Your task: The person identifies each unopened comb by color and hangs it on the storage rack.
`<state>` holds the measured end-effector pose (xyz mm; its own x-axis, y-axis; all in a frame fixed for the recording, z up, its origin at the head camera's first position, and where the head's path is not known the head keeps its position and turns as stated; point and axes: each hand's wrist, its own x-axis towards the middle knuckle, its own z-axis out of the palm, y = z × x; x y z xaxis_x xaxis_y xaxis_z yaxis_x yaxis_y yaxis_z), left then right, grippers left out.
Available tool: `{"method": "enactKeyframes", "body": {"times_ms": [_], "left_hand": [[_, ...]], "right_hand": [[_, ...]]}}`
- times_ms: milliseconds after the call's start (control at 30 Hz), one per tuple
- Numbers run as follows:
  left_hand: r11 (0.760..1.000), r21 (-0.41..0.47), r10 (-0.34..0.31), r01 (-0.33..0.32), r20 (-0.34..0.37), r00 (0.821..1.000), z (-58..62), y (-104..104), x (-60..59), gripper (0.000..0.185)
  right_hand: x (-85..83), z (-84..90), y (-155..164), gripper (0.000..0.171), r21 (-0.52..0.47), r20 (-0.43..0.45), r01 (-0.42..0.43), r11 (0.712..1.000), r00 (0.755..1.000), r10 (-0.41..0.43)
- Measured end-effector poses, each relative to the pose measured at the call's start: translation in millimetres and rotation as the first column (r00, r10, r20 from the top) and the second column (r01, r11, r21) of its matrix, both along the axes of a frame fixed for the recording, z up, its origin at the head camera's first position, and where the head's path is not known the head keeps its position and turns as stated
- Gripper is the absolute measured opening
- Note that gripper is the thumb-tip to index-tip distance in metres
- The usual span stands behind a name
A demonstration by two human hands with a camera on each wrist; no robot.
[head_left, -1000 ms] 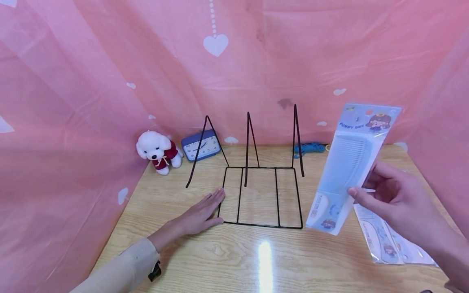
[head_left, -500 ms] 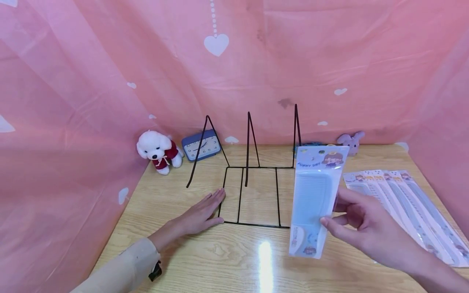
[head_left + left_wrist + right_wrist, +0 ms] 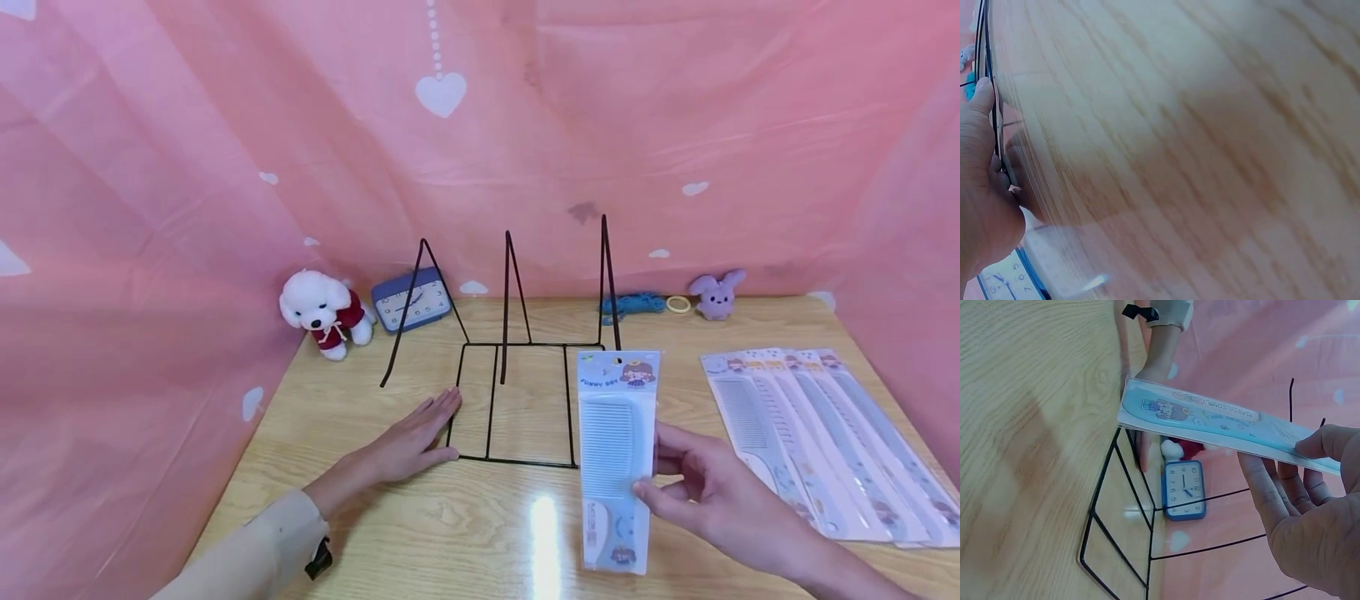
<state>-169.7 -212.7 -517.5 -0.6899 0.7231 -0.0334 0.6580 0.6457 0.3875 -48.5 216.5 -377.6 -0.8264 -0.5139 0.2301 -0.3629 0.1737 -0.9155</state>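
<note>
Seemingly, the step is presenting the comb (image 3: 609, 450) to the rack (image 3: 491, 404): lower right of centre, the right hand (image 3: 708, 492) pinches its edge; lower left, the left hand (image 3: 412, 437) lies straight-fingered at the rack's side. Hanging it would call for aligning its top with a prong (image 3: 506, 312).

The head camera looks forward and down across the table (image 3: 420, 542). Both wrist cameras look from closer in, turned sideways — the wire rack (image 3: 506, 325) edges the left view's upper left, its base filling the right view's lower left.
</note>
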Motion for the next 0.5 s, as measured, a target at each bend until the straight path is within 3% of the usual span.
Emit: {"method": "enactKeyframes", "body": {"times_ms": [500], "left_hand": [[1.000,0.002,0.000,0.000,-0.004,1.000,0.7,0.8,0.7,0.087]], "right_hand": [[-7.2,-16.2,5.0,0.048,-0.010,0.042,-0.005,1.000,0.999,0.006]]}}
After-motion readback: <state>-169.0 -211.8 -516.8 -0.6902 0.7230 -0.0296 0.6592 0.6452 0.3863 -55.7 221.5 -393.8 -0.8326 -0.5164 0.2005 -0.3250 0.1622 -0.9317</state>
